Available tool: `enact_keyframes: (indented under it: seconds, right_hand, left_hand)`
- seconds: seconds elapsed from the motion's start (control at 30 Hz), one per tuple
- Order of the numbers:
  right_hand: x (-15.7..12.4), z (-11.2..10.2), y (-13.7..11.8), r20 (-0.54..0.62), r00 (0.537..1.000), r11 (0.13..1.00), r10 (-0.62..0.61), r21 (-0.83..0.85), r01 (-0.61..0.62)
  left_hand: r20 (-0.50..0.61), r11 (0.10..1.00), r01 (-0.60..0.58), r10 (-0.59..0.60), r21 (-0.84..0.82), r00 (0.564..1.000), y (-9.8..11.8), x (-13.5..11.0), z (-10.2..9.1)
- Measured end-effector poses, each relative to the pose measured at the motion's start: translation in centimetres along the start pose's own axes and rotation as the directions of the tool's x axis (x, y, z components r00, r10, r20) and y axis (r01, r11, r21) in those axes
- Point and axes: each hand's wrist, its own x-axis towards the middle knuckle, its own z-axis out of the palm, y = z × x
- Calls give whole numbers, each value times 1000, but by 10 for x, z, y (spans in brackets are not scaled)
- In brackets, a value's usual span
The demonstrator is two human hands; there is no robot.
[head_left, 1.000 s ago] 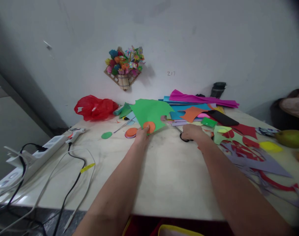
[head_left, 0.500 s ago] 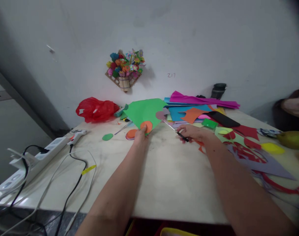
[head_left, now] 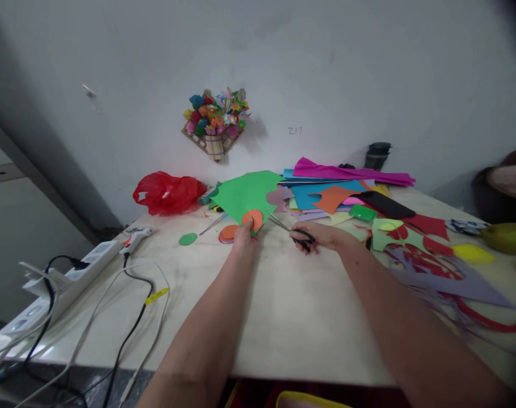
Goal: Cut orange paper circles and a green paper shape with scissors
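Note:
My left hand pinches an orange paper circle against a green paper sheet and holds both up off the table. My right hand grips black-handled scissors, whose blades point left toward the green sheet, a short way from it. More orange and purple circles lie on the table just left of my left hand. A green paper oval lies further left.
Stacked coloured paper sheets lie at the back right, with red and purple offcuts along the right. A red plastic bag, a white power strip with cables, and a paper flower basket on the wall are also here.
My right hand picked the scissors up from the table near the paper stack and brought them left toward the green sheet. My left hand kept holding the sheet and circle.

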Motion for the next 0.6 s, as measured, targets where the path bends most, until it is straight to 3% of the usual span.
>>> enact_keyframes:
  seconds: [0.23, 0.6]
  right_hand:
    - [13, 34, -10, -83, 996, 997, 17, 75, -11]
    - [18, 53, -14, -196, 977, 984, 86, 168, -53]
  left_hand:
    - [-60, 1000, 2, -1, 21, 998, 1, -3, 1]
    - [-31, 998, -36, 38, 56, 999, -4, 2, 0]
